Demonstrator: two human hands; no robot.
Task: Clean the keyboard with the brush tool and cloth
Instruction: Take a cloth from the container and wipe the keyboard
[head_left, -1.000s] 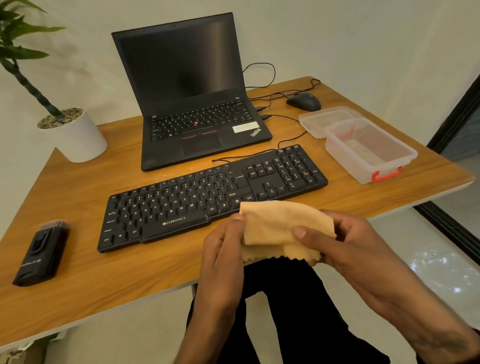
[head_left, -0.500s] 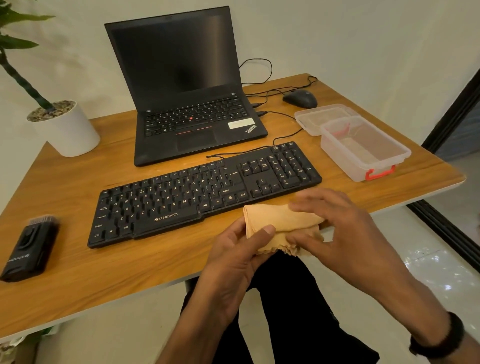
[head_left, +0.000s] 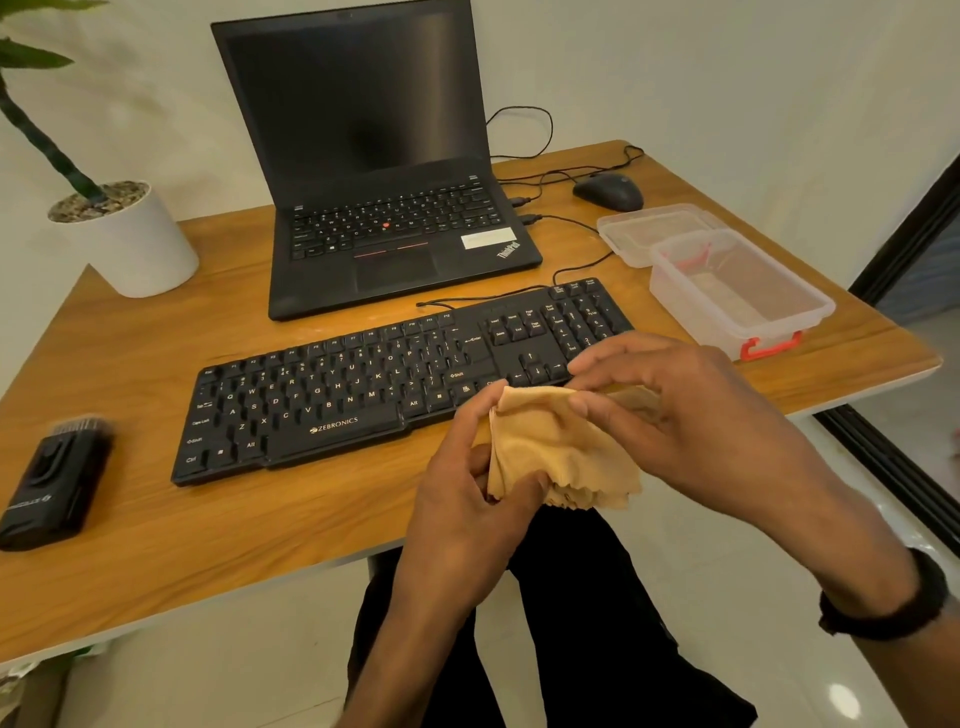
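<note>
A black Zebronics keyboard (head_left: 363, 384) lies across the middle of the wooden desk (head_left: 156, 530). A tan cloth (head_left: 556, 452) is bunched between both hands just in front of the keyboard's right end, above the desk's front edge. My left hand (head_left: 467, 499) pinches the cloth's left side from below. My right hand (head_left: 685, 415) grips its upper right part and covers the keyboard's bottom right corner. The black brush tool (head_left: 52, 483) lies on the desk at the far left, bristles pointing away from me.
An open black laptop (head_left: 374, 171) stands behind the keyboard. A white plant pot (head_left: 130, 244) sits back left. A mouse (head_left: 608, 191), a clear lid (head_left: 644, 228) and a clear plastic box (head_left: 737, 296) with red clips are at the right.
Both hands have lifted the cloth slightly toward the keyboard and regripped it. The cloth is now more bunched, and my right hand reaches over the keyboard's right corner.
</note>
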